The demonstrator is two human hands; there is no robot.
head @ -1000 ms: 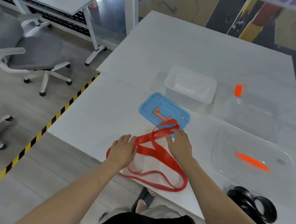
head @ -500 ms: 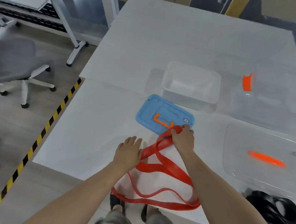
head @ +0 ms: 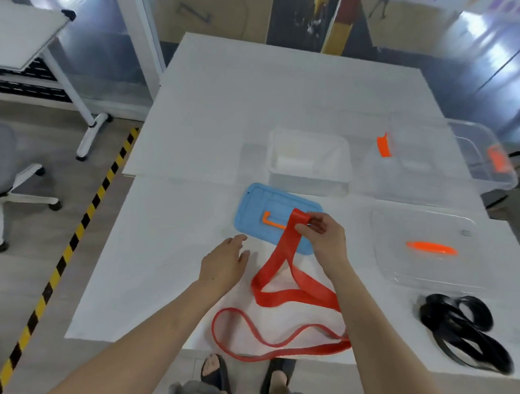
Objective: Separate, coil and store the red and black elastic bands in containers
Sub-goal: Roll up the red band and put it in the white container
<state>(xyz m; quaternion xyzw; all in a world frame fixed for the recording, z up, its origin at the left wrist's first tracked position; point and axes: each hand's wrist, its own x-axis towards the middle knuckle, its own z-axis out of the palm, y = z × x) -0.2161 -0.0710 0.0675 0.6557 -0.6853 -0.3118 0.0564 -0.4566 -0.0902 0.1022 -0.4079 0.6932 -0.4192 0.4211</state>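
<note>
A wide red elastic band (head: 282,258) is lifted at one end over the blue lid (head: 254,214); my right hand (head: 322,239) pinches its folded top end. The rest of the wide band trails down to the table, and a thinner red band (head: 246,325) loops near the front edge, hanging slightly over it. My left hand (head: 223,262) hovers open just left of the bands, touching nothing. A pile of black elastic bands (head: 462,328) lies at the front right. A small white open container (head: 310,160) stands behind the blue lid.
A clear lid with an orange handle (head: 424,250) lies right of my right hand. A larger clear container with orange latches (head: 453,158) sits at the back right. Beyond the table's left edge are hazard tape on the floor and an office chair (head: 1,165).
My right hand has lifted the wide red band's end up off the table, over the blue lid. My left hand has let go of the band and drawn away to the left.
</note>
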